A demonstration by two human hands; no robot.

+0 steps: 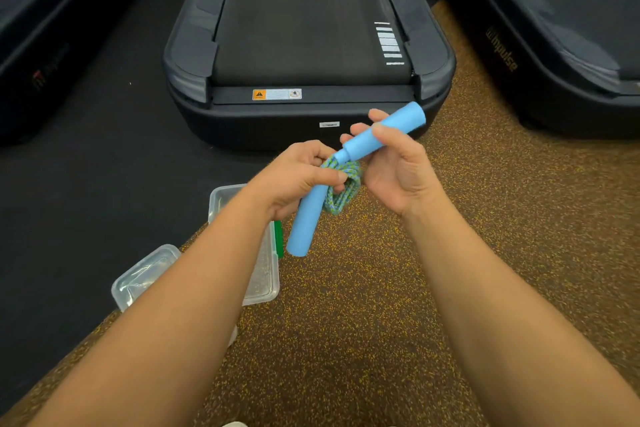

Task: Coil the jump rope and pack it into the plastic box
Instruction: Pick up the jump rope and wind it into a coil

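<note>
The jump rope has two light blue foam handles and a blue-green braided cord [341, 189], bundled into a small coil between my hands. My left hand [298, 177] pinches the coil and grips one handle [304, 225], which points down. My right hand [394, 166] holds the other handle [384, 133] between thumb and fingers, tilted up to the right. The clear plastic box [266, 284] lies on the floor below my left forearm, partly hidden by it. A green clip [278, 239] shows at its right rim.
A clear lid or second container [142, 277] lies left of the box. A dark treadmill [308, 45] stands straight ahead, with two more at the left and right. The floor is speckled brown rubber [346, 340] beside a black mat [86, 184].
</note>
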